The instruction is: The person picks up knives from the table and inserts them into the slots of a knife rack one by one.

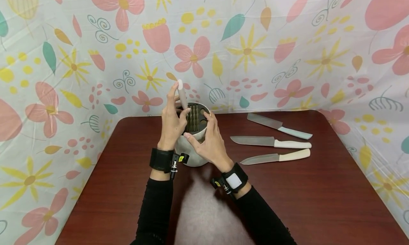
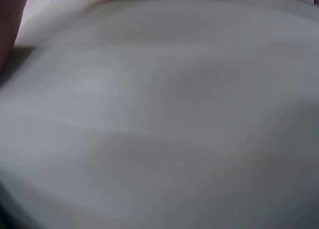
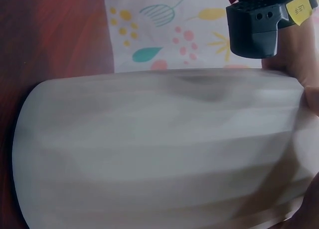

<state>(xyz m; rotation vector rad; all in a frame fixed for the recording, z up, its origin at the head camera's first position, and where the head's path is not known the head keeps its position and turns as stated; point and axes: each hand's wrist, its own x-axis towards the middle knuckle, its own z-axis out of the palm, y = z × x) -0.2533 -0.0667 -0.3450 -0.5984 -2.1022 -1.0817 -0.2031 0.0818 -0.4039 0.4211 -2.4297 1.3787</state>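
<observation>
A round white knife holder stands upright on the table, with a dark slotted insert in its top. My left hand holds a white-handled knife at the holder's left rear; the handle sticks up, slightly tilted, and its blade is hidden. Around the holder's right rim, my right hand grips with the thumb on the near side and fingers at the top edge. The holder's ribbed wall fills the left wrist view. In the right wrist view the holder's side appears lying sideways.
Right of the holder lie a cleaver with a pale blue handle, a white-handled kitchen knife and a cream-handled knife, blades pointing left. The dark red table meets a flower-print cloth at its back edge.
</observation>
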